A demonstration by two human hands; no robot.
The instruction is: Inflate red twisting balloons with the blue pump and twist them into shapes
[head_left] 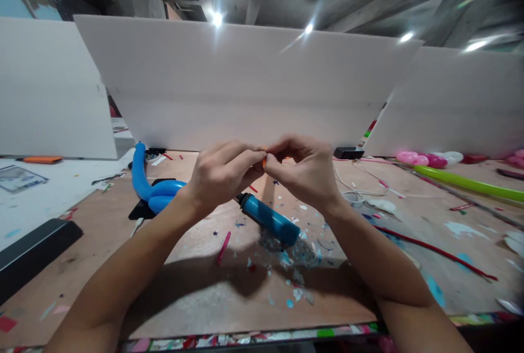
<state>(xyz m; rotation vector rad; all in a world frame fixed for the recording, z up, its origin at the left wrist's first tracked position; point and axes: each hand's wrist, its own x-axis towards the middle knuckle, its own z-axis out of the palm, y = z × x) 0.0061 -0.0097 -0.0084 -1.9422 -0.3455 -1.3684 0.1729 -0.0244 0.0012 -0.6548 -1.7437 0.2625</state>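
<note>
My left hand (223, 170) and my right hand (305, 170) meet above the middle of the table, fingertips pressed together. Between them they pinch a small orange piece (264, 157), mostly covered by the fingers, so its kind is unclear. Under the hands a blue hand pump (270, 219) lies slanted on the tabletop, its black nozzle end toward my left hand. A twisted blue balloon (141, 173) rests beyond my left forearm, partly hidden by it. A thin pink uninflated balloon (224, 247) lies left of the pump.
White panels (245, 85) stand along the table's back. Scraps and paint spots litter the wooden tabletop (184, 282). On the right are a long green balloon (470, 183), pink balloons (436, 161), a thin dark-red strip (434, 252) and a white cable (347, 178). A black object (39, 255) lies left.
</note>
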